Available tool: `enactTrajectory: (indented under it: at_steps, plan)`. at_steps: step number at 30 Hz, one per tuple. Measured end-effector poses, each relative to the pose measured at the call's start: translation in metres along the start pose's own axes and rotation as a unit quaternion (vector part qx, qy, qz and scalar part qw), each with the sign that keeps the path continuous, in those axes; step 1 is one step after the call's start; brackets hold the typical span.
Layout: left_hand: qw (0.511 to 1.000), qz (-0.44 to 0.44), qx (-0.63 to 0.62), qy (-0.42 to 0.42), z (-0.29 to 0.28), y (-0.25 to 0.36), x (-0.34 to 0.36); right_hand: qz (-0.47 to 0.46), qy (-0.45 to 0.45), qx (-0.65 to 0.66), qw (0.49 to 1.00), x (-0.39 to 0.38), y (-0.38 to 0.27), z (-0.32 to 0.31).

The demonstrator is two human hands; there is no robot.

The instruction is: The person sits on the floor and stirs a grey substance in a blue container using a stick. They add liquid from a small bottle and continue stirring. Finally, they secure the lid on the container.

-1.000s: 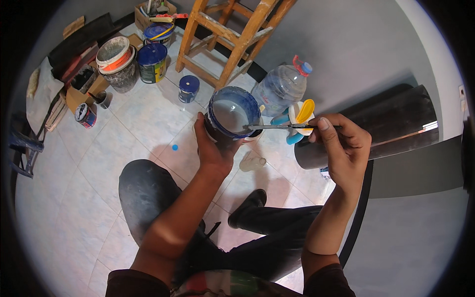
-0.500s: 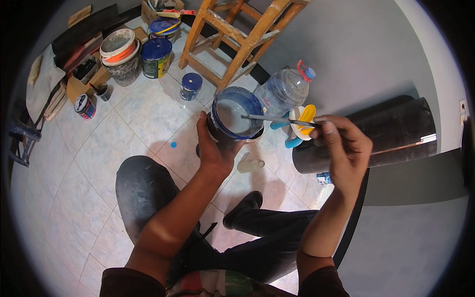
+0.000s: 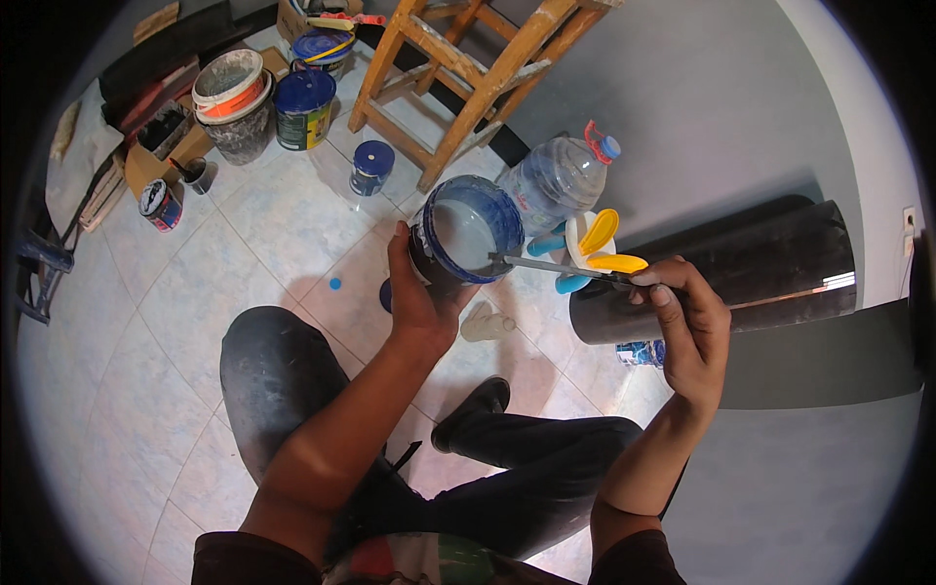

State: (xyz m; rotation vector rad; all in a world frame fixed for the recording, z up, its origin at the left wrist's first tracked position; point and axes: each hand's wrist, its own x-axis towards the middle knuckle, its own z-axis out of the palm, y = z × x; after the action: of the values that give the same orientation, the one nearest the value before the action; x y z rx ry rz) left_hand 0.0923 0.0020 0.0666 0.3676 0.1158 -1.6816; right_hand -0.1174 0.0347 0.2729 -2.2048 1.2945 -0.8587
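Observation:
My left hand [image 3: 421, 292] grips a round paint tin [image 3: 463, 232] from below and holds it tilted over the floor; the tin has a blue rim and pale grey paint inside. My right hand [image 3: 687, 327] is closed on the handle of a thin metal tool [image 3: 556, 266], whose tip rests at the tin's near rim. I sit on the tiled floor with my dark-trousered legs folded beneath both arms.
A large clear water bottle [image 3: 558, 175] and a white tub with yellow and blue tools [image 3: 590, 249] stand just beyond the tin. A dark roll [image 3: 721, 273] lies at the right. A wooden ladder [image 3: 468, 68], several paint cans [image 3: 304, 105] and buckets [image 3: 232, 97] fill the back left.
The tin and both hands have stayed close together, shifting slightly left and down in view. The tool's tip has stayed at the tin's rim.

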Motion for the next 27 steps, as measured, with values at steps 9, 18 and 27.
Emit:
enactTrajectory:
  at_steps: [9, 18, 27]
  plan:
    - [1.0, 0.002, -0.011, -0.001, 0.0, 0.001, 0.0, -0.04, 0.051, 0.028, 0.997, -0.004, 0.004, -0.007]
    - [1.0, -0.001, -0.001, -0.015, -0.001, 0.003, -0.001, 0.02, 0.133, 0.114, 0.984, 0.002, 0.014, 0.043]
    - [1.0, -0.001, -0.005, 0.009, -0.004, 0.002, 0.0, 0.055, 0.16, 0.154, 0.973, -0.01, 0.035, 0.09]
